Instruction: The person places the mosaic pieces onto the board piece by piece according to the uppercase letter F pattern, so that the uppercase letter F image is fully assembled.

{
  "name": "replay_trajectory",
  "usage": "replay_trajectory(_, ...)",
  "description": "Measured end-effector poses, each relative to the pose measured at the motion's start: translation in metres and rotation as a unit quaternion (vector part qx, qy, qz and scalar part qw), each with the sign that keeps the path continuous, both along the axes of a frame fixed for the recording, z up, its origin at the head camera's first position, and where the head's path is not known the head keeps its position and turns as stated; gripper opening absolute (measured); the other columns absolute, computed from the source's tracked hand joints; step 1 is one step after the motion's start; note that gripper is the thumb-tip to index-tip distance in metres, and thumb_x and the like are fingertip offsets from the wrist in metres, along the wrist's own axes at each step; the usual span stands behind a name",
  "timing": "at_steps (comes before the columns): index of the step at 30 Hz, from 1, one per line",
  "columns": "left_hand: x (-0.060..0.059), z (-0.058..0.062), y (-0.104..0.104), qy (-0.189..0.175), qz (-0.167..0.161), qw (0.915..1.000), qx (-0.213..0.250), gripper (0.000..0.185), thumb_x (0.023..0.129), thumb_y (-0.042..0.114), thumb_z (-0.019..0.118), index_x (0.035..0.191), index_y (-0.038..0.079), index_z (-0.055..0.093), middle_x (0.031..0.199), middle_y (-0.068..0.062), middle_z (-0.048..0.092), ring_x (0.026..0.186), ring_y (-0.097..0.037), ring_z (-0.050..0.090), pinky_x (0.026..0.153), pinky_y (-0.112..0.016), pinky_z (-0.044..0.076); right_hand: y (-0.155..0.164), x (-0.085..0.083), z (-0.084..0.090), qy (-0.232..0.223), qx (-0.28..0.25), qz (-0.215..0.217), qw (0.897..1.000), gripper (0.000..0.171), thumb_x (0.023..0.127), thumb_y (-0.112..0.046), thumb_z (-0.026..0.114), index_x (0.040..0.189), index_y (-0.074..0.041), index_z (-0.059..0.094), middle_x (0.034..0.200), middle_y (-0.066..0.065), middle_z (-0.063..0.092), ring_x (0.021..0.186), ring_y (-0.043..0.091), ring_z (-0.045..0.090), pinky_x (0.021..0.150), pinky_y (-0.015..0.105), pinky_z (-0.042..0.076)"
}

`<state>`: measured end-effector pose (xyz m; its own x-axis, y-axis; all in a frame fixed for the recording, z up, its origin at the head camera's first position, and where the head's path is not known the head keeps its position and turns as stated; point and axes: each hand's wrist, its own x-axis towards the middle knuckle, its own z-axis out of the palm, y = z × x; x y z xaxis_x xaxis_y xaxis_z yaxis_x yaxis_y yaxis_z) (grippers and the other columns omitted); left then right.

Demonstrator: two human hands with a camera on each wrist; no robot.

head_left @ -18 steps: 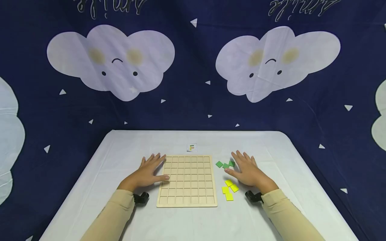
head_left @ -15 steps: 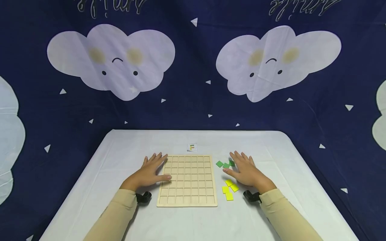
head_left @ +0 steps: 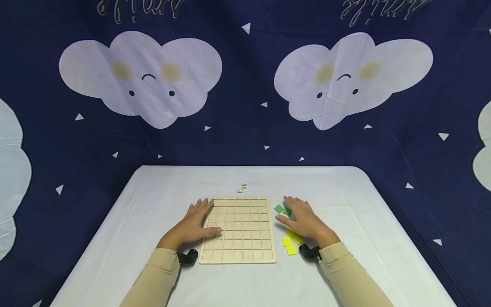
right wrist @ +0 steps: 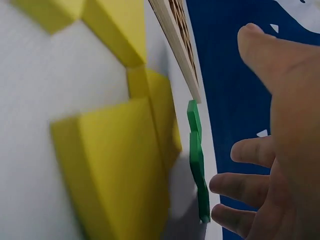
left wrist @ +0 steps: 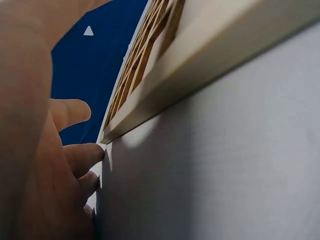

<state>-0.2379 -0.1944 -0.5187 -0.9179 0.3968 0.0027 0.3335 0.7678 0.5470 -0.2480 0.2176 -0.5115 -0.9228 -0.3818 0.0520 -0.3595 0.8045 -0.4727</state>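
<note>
Right now, from the head view, the person's left hand (head_left: 195, 224) lies flat with straight fingers along the left edge of the wooden grid board (head_left: 238, 229), the thumb resting on the board's cells. The board sits in the middle of the white table (head_left: 153, 200), all its cells bare. The right hand (head_left: 301, 219) is spread, fingers relaxed, just right of the board, partly covering the green tiles (head_left: 279, 209) near its fingertips, while the yellow tiles (head_left: 288, 245) lie by its wrist. A small pattern card (head_left: 244, 187) rests beyond the board's far edge, and a dark blue cloud-printed backdrop (head_left: 245, 85) hangs behind the table.

The left wrist view shows the board's pale side rail (left wrist: 200, 65) close up, with the fingertips (left wrist: 85, 155) touching the tablecloth at the board's corner, gripping nothing.

The right wrist view is blurred, yet the yellow tiles (right wrist: 115, 170) loom large in front, the green tiles (right wrist: 197, 160) lie edge-on past them, and the fingers (right wrist: 245, 187) seem to hover loosely above the green ones, holding nothing.
</note>
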Motion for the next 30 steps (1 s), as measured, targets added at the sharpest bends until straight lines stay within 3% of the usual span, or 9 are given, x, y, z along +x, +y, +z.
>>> replay_trajectory(8, 0.003, -0.001, 0.004, 0.004, -0.003, 0.9999, -0.016, 0.115, 0.083, 0.072, 0.074, 0.167, 0.006, 0.03, 0.171, -0.022, 0.018, 0.158, -0.042, 0.005, 0.126, -0.053, -0.001, -0.009, -0.004, -0.001, 0.025, 0.001, 0.013, 1.0, 0.077, 0.104, -0.042, 0.069, 0.161, 0.001, 0.039, 0.16, 0.022, 0.043, 0.15, 0.041, 0.035, 0.123, 0.063, 0.015)
replay_trajectory(13, 0.003, -0.003, 0.003, 0.011, -0.007, 0.9997, -0.02, 0.117, 0.083, 0.071, 0.075, 0.166, 0.003, 0.029, 0.171, -0.022, 0.017, 0.158, -0.041, 0.006, 0.126, -0.052, 0.001, -0.011, -0.006, -0.001, 0.038, 0.0, 0.013, 0.999, 0.075, 0.101, -0.03, 0.075, 0.159, 0.003, 0.041, 0.156, 0.023, 0.048, 0.145, 0.043, 0.042, 0.12, 0.059, 0.029)
replay_trajectory(24, 0.002, -0.003, 0.002, 0.024, -0.017, 0.9991, -0.03, 0.117, 0.083, 0.07, 0.075, 0.163, -0.003, 0.031, 0.171, -0.024, 0.016, 0.158, -0.043, 0.007, 0.126, -0.054, 0.003, -0.015, -0.009, -0.002, 0.031, 0.007, -0.027, 0.999, 0.061, 0.1, -0.022, 0.077, 0.152, 0.0, 0.054, 0.149, 0.02, 0.056, 0.139, 0.039, 0.049, 0.116, 0.054, 0.039)
replay_trajectory(30, 0.002, -0.006, 0.001, 0.027, -0.017, 0.9987, -0.04, 0.117, 0.084, 0.072, 0.073, 0.164, -0.002, 0.031, 0.171, -0.024, 0.016, 0.158, -0.042, 0.007, 0.126, -0.055, 0.003, -0.016, -0.011, -0.004, 0.069, 0.005, -0.03, 0.997, 0.053, 0.097, -0.021, 0.08, 0.143, 0.0, 0.063, 0.14, 0.018, 0.064, 0.13, 0.038, 0.057, 0.108, 0.057, 0.043)
